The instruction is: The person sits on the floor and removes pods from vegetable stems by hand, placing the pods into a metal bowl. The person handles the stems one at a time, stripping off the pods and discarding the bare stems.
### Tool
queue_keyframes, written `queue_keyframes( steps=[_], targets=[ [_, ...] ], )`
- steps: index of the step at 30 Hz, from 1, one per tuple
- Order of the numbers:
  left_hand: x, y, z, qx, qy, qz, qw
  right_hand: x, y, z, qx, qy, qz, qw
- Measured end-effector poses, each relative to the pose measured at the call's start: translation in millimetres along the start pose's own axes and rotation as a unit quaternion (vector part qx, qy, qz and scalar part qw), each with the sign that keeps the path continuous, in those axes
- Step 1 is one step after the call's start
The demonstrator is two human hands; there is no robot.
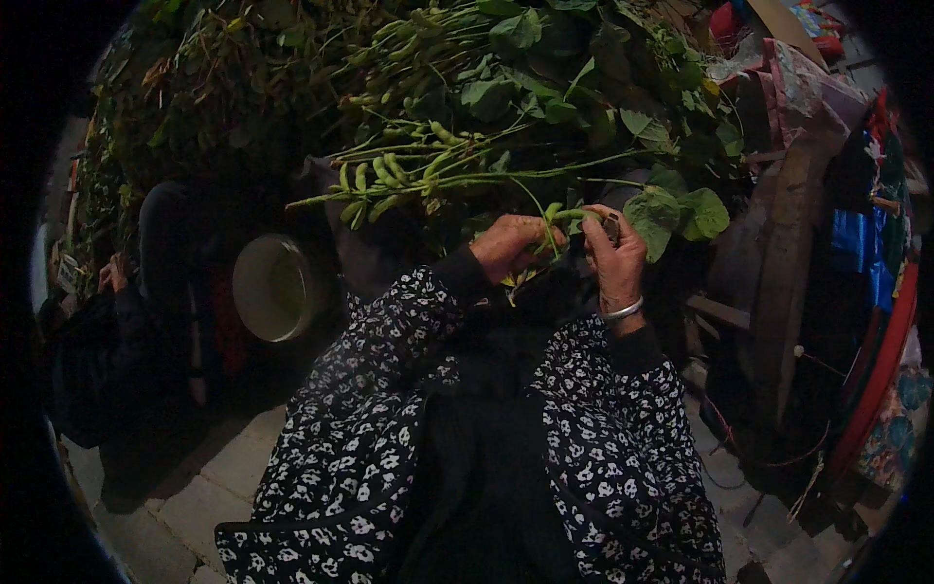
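My left hand is closed around a thin green stem of a bean plant, in front of my lap. Close beside it, my right hand pinches a green pod between thumb and fingers. A silver bracelet circles the right wrist. Just beyond both hands lies a long stalk that looks like soybean, with plump fuzzy pods at its left end. Broad green leaves hang behind my right hand. The fingertips of the left hand are partly hidden.
A large heap of podded plants spreads across the far side. To the left stands a pale round container, beside another person in dark clothes. Wooden boards, cords and a red curved rim crowd the right. Paving slabs lie below.
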State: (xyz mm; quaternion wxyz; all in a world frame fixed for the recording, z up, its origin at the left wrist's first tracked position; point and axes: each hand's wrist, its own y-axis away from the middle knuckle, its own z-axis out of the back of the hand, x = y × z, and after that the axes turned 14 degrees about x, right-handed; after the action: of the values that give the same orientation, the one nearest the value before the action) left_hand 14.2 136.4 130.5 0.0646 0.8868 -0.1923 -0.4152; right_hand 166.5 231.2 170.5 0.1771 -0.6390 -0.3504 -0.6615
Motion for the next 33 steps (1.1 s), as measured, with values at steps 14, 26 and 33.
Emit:
queue_keyframes(
  steps=[14, 26, 33],
  targets=[
    [-4.5, 2.8, -25.8, 0.006, 0.002, 0.016, 1.0, 1.5, 12.8, -0.5, -0.028, 0.059, 0.013, 0.998],
    [8.4, -11.8, -28.4, -0.106, 0.079, -0.038, 0.99, -18.7, 32.2, -11.3, 0.02, 0.116, -0.02, 0.993],
    [10.5, -14.6, -32.1, -0.145, 0.044, -0.051, 0.987, -7.1, 39.7, -13.8, 0.073, 0.174, -0.024, 0.982]
  ],
)
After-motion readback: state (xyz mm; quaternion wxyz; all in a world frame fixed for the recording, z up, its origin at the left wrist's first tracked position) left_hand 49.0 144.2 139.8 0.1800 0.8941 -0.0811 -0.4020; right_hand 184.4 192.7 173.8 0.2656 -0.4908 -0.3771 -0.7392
